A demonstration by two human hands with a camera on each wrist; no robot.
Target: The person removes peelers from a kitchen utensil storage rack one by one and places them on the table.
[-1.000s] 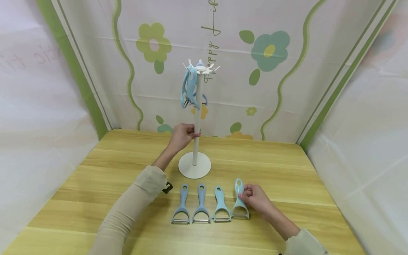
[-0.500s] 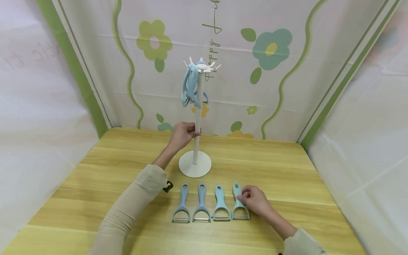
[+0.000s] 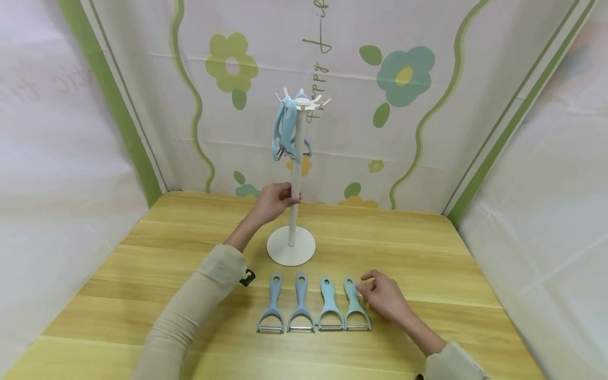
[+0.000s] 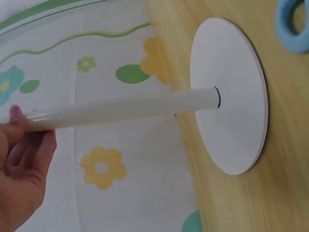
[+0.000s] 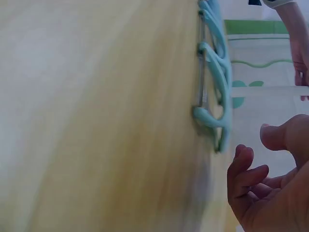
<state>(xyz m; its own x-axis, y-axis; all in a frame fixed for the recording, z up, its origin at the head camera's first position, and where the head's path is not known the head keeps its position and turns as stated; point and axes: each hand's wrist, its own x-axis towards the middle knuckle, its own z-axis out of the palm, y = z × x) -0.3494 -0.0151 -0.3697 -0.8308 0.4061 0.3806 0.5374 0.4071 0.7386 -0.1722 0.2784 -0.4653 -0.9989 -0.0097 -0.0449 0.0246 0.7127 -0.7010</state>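
Note:
My left hand (image 3: 273, 203) grips the white pole (image 4: 130, 107) of an upright stand about midway up; its round base (image 3: 291, 258) rests on the table. From the hooks at the stand's top hang several blue peelers (image 3: 287, 129), partly overlapping. In front of the base several Y-shaped peelers lie in a row, two grey-blue and two light aqua. Beside the handle of the rightmost aqua peeler (image 3: 353, 301) is my right hand (image 3: 383, 296), holding nothing. In the right wrist view, a gap shows between its thumb and fingers (image 5: 241, 166).
The wooden table (image 3: 427, 264) is walled by a flower-printed cloth (image 3: 332, 142) behind and pale cloth at both sides. A black clip-like piece (image 3: 247, 277) sits at the left sleeve, close to the leftmost grey-blue peeler (image 3: 275, 301).
My right hand has set the rightmost aqua peeler down flat, in line with the others, and let go of it. The left hand keeps its grip on the pole.

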